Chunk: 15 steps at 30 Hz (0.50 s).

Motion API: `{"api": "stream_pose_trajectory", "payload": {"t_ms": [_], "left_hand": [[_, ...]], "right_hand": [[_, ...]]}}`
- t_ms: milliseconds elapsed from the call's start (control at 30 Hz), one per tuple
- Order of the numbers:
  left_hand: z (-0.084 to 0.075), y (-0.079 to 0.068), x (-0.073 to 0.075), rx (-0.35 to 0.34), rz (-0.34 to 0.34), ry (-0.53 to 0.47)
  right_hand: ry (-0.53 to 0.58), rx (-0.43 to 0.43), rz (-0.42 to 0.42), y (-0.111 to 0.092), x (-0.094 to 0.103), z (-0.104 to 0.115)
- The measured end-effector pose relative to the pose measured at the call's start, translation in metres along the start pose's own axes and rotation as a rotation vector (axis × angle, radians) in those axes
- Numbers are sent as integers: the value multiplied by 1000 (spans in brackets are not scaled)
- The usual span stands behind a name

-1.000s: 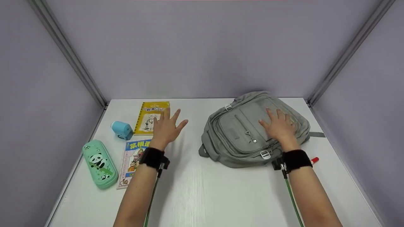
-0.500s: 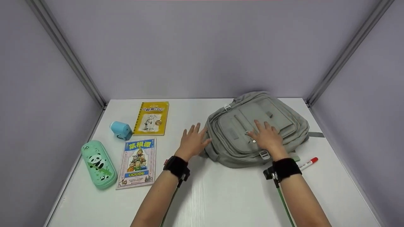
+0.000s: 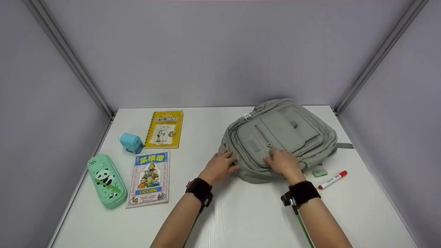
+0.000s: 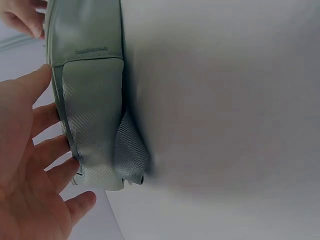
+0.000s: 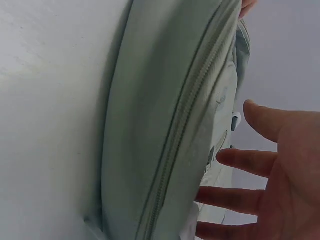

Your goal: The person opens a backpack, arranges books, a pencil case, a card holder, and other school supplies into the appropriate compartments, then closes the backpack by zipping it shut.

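A grey backpack lies front side up on the right half of the white table. At its near left corner is my left hand, fingers spread against the side. In the left wrist view, that hand's fingertips reach the edge of the backpack's side pocket. My right hand is over the lower front panel, beside a small zipper pull. From the right wrist, the fingers extend loosely over the front, and a long zipper runs along the bag's side. Neither hand grips anything.
On the left are a green panda pencil case, a blue pencil sharpener, a yellow book and a pink-and-blue book. A small green eraser-like block and a red-capped marker lie right. Walls enclose the table.
My left hand has moved right from above the books to the backpack's left corner. My right hand has come down and left across the bag's front, uncovering the marker and green block.
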<state>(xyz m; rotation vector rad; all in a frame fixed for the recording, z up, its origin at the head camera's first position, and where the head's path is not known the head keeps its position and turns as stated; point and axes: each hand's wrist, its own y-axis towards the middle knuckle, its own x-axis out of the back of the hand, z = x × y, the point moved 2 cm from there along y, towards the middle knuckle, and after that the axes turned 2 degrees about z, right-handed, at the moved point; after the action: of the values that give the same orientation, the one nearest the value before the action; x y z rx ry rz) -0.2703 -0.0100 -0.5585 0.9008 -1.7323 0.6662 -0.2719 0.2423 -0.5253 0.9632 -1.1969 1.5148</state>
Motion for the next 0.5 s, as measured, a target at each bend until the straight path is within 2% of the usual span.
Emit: {"api": "stream_pose_trajectory", "payload": {"t_ms": [167, 367, 500], "left_hand": [[2, -9, -6, -57, -86, 11], [6, -23, -12, -146, -182, 22], [5, -35, -15, -157, -231, 38]], "right_hand": [[-27, 7, -19, -4, -14, 4], [-25, 61, -81, -4, -25, 7], [-40, 109, -129, -5, -31, 10]]}}
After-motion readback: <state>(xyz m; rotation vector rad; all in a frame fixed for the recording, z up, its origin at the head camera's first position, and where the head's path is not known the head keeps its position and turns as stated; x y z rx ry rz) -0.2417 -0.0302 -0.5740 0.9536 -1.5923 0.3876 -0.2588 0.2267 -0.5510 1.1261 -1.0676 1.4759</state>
